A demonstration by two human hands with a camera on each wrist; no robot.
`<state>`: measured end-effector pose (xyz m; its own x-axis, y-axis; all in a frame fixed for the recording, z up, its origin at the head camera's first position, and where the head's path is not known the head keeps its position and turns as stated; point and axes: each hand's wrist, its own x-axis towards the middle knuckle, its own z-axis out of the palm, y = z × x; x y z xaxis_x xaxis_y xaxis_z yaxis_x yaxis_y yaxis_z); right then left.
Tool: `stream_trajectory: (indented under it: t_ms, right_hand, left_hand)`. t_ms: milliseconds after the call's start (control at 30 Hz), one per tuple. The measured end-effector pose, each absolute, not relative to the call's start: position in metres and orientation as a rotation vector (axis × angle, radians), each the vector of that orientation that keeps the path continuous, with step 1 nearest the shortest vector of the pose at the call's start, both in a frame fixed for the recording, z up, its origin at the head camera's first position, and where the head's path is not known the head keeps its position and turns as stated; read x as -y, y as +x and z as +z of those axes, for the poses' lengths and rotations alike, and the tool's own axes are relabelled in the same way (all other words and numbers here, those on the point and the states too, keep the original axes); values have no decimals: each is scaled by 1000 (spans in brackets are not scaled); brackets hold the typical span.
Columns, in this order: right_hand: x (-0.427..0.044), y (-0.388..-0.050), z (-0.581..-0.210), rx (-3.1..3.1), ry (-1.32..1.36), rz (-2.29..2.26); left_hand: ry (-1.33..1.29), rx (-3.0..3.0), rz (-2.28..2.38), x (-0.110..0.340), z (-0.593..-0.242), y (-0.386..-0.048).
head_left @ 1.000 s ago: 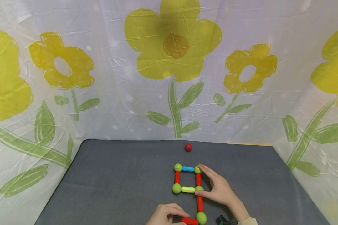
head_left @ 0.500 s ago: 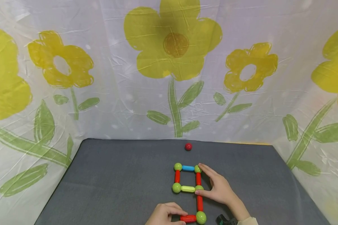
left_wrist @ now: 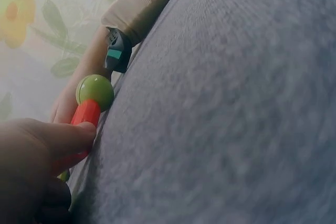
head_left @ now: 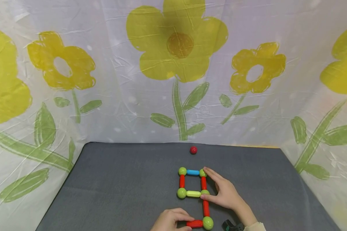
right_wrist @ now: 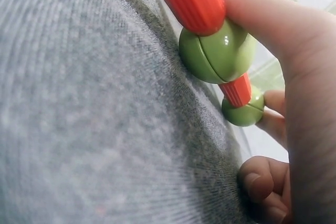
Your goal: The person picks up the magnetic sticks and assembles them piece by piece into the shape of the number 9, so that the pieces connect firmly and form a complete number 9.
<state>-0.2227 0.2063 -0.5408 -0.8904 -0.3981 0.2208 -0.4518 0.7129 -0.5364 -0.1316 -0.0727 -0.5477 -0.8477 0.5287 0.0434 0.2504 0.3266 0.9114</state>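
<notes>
On the dark tabletop lies a frame of magnetic building sticks and green balls. Its square has a blue stick (head_left: 193, 172) at the far side, a yellow-green stick (head_left: 193, 194) at the near side and red sticks at both sides. Another red stick (head_left: 206, 208) runs from its near right corner to a large green ball (head_left: 208, 223). My left hand (head_left: 170, 220) pinches a red stick (head_left: 194, 224), whose end touches that ball. My right hand (head_left: 224, 192) holds the frame's right side, thumb at the near corner ball (right_wrist: 218, 51), a fingertip at the far corner ball (right_wrist: 244, 109).
A red ball (head_left: 193, 150) sits alone near the table's back edge. A flower-printed cloth (head_left: 118, 96) hangs behind and around the table (head_left: 118, 179). A dark wrist device (head_left: 232, 226) sits by the right sleeve (head_left: 254, 227).
My left hand and its red stick have shifted slightly right over the last half second, and the nearest green ball moved right with them. The right hand keeps its hold.
</notes>
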Motion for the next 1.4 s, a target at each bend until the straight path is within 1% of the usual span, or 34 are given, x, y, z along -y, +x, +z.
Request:
stream_trajectory:
  t_ms: [300, 500, 967, 1400]
  right_hand:
    - [-207, -223, -541, 2825, 722, 914]
    - [-206, -223, -540, 2826, 717, 920]
    - [-206, -225, -538, 2847, 698, 926]
    - [-207, -223, -539, 2849, 679, 948]
  left_hand:
    - [688, -2405, 1492, 70, -546, -129]
    - [754, -2435, 1490, 71, -545, -128]
    - [764, -2457, 1439, 71, -545, -129]
    - [759, -2278, 1551, 75, -545, -134]
